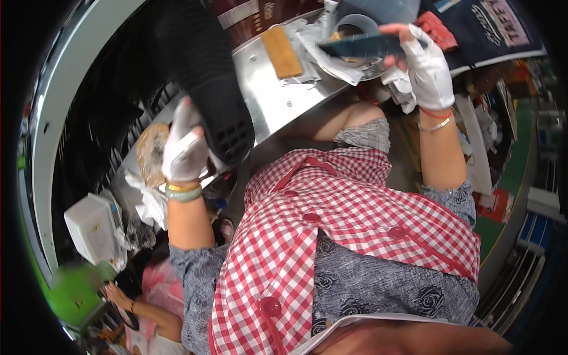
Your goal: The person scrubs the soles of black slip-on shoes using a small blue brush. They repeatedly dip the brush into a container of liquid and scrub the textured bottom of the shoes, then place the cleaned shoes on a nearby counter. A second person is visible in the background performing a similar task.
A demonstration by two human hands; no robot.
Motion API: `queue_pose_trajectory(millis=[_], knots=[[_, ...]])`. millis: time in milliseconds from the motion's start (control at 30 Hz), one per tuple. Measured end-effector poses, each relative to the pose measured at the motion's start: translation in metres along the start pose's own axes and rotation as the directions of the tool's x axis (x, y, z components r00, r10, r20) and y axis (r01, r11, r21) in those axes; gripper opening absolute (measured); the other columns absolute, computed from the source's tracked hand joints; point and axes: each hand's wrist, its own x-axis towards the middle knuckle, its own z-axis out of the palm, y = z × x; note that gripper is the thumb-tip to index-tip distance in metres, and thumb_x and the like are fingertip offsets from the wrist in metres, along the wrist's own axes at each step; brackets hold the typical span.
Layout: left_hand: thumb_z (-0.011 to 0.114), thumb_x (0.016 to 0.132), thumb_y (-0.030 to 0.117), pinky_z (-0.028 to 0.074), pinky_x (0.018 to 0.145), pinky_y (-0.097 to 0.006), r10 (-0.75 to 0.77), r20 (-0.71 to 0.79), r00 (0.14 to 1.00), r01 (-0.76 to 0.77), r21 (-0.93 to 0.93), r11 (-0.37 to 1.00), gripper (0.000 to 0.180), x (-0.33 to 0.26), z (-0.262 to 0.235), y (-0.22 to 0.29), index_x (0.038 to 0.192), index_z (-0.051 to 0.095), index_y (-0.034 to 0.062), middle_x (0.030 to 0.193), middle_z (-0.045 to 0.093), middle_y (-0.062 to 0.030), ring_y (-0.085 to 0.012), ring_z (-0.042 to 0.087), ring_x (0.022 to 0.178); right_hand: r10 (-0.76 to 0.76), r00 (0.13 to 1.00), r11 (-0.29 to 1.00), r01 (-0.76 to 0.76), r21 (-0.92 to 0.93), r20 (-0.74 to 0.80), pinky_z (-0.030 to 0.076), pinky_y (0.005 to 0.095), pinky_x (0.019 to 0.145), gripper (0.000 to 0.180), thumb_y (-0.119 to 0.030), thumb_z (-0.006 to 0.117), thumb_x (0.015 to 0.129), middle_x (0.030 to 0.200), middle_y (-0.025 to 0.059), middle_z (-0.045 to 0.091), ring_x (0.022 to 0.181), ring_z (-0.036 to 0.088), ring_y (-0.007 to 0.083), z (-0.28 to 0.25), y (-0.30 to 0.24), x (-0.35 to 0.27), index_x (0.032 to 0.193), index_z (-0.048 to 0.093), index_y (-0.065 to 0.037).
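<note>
- Left hand (183, 148): gloved, partly curled, pointing forward.
- Right hand (431, 74): gloved, fingers (393, 28) pinched, pointing left.
- Forearms (442, 151) bare, forward, well apart.

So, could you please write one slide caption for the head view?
Gloved left hand against a black, sole-shaped piece, gloved right hand holding a dark, flat strip, at a metal worktable.

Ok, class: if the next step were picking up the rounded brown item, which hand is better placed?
Probably the left hand: though at the long black object, it's beside the rounded brown item; the right hand, holding a dark flat piece, is farther off.
</note>
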Motion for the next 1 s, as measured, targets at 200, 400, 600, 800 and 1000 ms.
queue_pose_trajectory(millis=[200,400,600,800,1000], knots=[[0.042,0.086,0.052,0.029,0.091,-0.065,-0.29,-0.077,0.954,0.147,-0.723,0.675,0.063,-0.031,0.028,-0.007,0.134,0.033,0.0123,0.139,0.029,-0.0147,-0.0393,0.027,0.127,-0.04,0.985,0.955,-0.013,-0.297,-0.168,0.033,0.0152,0.046,0.026,-0.032,0.057,0.087,0.079,-0.0056,0.06,0.054,0.05,0.0019,-0.032,0.03,0.026,0.094,0.066,-0.009],[0.026,0.087,0.06,0.05,0.065,-0.039,-0.692,-0.288,0.662,0.349,-0.699,0.624,0.063,-0.072,0.058,-0.029,0.128,0.041,0.0139,0.12,0.051,-0.0108,-0.0356,0.05,0.109,0.037,0.982,0.942,-0.096,-0.321,-0.187,0.04,0.0172,0.054,0.028,-0.032,0.057,0.087,0.08,-0.0023,0.061,0.059,0.053,0.0043,-0.027,0.043,0.031,0.095,0.065,-0.006],[0.032,0.089,0.055,0.048,0.06,-0.037,-0.613,-0.294,0.734,0.318,-0.649,0.691,0.055,-0.07,0.058,-0.03,0.126,0.043,0.0161,0.117,0.054,-0.008,-0.0348,0.055,0.1,0.069,0.984,0.963,-0.109,-0.248,-0.165,0.04,0.0176,0.054,0.029,-0.032,0.057,0.087,0.078,-0.001,0.061,0.056,0.053,0.0051,-0.037,0.055,0.037,0.096,0.065,-0.006],[0.036,0.087,0.056,0.044,0.063,-0.038,-0.557,-0.148,0.817,0.298,-0.718,0.628,0.058,-0.049,0.063,-0.04,0.128,0.041,0.0154,0.121,0.051,-0.0104,-0.0359,0.053,0.101,0.225,0.961,0.967,-0.199,0.159,-0.163,0.032,0.015,0.041,0.024,-0.025,0.054,0.088,0.077,0.0014,0.063,0.052,0.055,0.0061,-0.045,0.065,0.027,0.091,0.064,-0.003],[0.041,0.085,0.053,0.044,0.072,-0.047,-0.432,0.033,0.901,0.28,-0.805,0.523,0.06,-0.006,0.088,-0.038,0.129,0.04,0.0123,0.127,0.045,-0.014,-0.042,0.043,0.113,0.197,0.98,0.945,-0.189,0.268,-0.005,0.037,0.0146,0.045,0.023,-0.025,0.051,0.09,0.073,0.0011,0.061,0.056,0.057,0.0056,0.062,0.009,-0.026,0.09,0.062,-0.004]])
